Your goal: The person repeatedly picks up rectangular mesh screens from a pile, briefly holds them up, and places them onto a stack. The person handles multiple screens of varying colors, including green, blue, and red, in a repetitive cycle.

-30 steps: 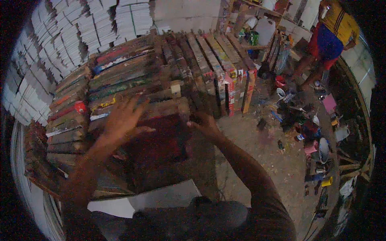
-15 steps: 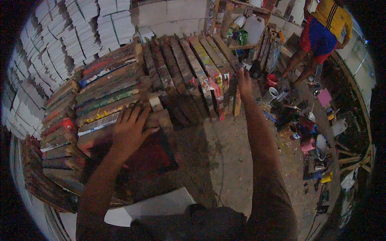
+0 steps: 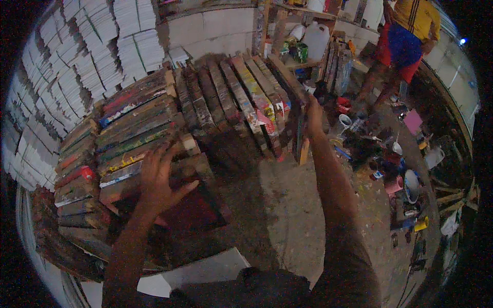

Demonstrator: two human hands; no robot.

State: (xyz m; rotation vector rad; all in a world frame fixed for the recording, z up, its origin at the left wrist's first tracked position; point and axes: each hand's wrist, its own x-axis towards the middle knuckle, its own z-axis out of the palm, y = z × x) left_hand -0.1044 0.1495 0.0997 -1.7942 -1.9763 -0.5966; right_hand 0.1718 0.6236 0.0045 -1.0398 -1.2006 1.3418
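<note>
Paint-smeared wooden screen frames [image 3: 231, 92] stand on edge in a packed row at the back middle. My right hand [image 3: 316, 118] is closed on the near end of the outermost wooden frame [image 3: 287, 77], which leans apart from its neighbours at that end. My left hand [image 3: 156, 179] has its fingers spread over the left group of frames [image 3: 136, 141], close to their near right end; whether it touches them I cannot tell. Under its thumb lies a frame with a dark red panel [image 3: 195, 210].
Tied stacks of white sheets [image 3: 92, 51] rise at the far left. Paint pots, a white bucket [image 3: 344, 121] and a pink container [image 3: 394, 185] litter the floor at right. A person [image 3: 411, 36] in a yellow top stands at far right. A wooden shelf [image 3: 298, 64] holds a plastic jug [image 3: 315, 41].
The outermost frame's near end has swung right, widening a gap beside it, with my right hand on it. My left hand's fingers have lifted and curled slightly. The view has shifted a little.
</note>
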